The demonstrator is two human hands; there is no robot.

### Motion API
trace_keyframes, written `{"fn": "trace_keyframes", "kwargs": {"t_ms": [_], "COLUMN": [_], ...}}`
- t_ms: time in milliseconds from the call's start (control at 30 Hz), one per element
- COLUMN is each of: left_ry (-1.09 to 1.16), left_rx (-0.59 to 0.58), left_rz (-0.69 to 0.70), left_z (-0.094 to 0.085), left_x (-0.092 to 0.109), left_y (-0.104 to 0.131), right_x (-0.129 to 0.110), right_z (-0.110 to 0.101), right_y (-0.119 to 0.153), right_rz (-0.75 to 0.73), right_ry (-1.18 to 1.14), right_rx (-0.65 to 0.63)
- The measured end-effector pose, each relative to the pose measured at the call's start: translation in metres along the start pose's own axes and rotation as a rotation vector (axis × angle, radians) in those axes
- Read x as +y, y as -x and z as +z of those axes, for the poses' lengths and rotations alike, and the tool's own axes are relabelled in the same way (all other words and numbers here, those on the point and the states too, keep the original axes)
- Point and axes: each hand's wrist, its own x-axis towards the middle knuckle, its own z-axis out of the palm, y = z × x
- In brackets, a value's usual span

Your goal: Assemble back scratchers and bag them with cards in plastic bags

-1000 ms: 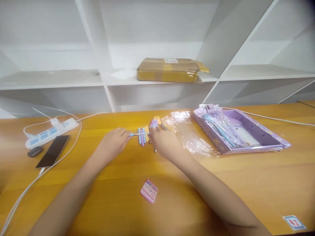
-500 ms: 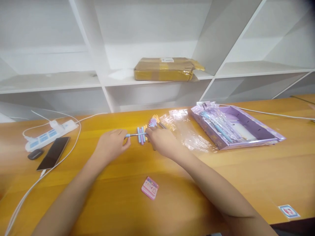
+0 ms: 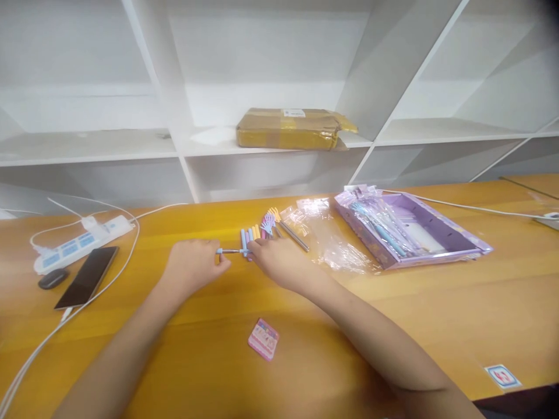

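Observation:
Both my hands hold a light-blue back scratcher (image 3: 229, 251) with a slim metal shaft level above the table. My left hand (image 3: 192, 265) is closed around its left end, and its thumb points right. My right hand (image 3: 282, 262) pinches the other end, hiding that tip. Just behind my right hand lies a row of pastel handles (image 3: 243, 235) in blue, purple and yellow. Beside them, small hand-shaped heads (image 3: 268, 222) in purple and yellow sit close together. Metal rods (image 3: 295, 237) lie to their right.
Crumpled clear plastic bags (image 3: 334, 244) lie right of my hands, against a purple box (image 3: 454, 230) holding packaged sticks. A pink card (image 3: 264, 338) lies in front. At left are a power strip (image 3: 82, 244), a phone (image 3: 87, 278), a black mouse (image 3: 53, 279) and cables. A taped carton (image 3: 283, 129) rests on the shelf.
The view has shifted slightly. My hands, still on the back scratcher, have drawn a little closer together, so less of it shows between them. More of the metal rods is visible.

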Motion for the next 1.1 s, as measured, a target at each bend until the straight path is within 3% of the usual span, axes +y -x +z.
{"fn": "trace_keyframes", "kwargs": {"t_ms": [200, 633, 1100], "left_ry": [0.004, -0.050, -0.028], "left_rx": [-0.005, -0.037, 0.077], "left_rz": [-0.009, -0.031, 0.024], "left_z": [0.000, 0.001, 0.003], "left_x": [-0.001, -0.002, 0.005], "left_y": [0.001, -0.002, -0.001], "right_x": [-0.004, 0.005, 0.008], "right_z": [-0.003, 0.000, 0.003], "right_y": [0.005, 0.000, -0.001], "right_rz": [0.027, -0.059, -0.040], "right_ry": [0.010, -0.007, -0.006], "right_rx": [0.036, 0.080, 0.122]}}
